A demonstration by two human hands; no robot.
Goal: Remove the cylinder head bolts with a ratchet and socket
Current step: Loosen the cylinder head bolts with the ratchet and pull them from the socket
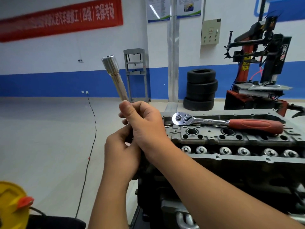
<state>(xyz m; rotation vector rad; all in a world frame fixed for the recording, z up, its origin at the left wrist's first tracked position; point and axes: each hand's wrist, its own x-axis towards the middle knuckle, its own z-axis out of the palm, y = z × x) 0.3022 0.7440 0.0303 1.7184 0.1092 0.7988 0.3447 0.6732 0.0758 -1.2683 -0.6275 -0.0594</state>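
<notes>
A long chrome socket extension points up and slightly left in front of me, its wide end at the top. My right hand grips its shaft just below the middle. My left hand sits right under it with fingers curled round the tool's dark lower end, which is mostly hidden between the two hands. The ratchet, chrome head and red handle, lies loose on top of the cylinder head to the right, untouched by either hand. No bolts are plainly visible on the head.
The engine stands on a dark stand at lower right. A stack of tyres and a tyre changer stand behind it. A yellow cable reel is at bottom left, and a black cable runs across the floor.
</notes>
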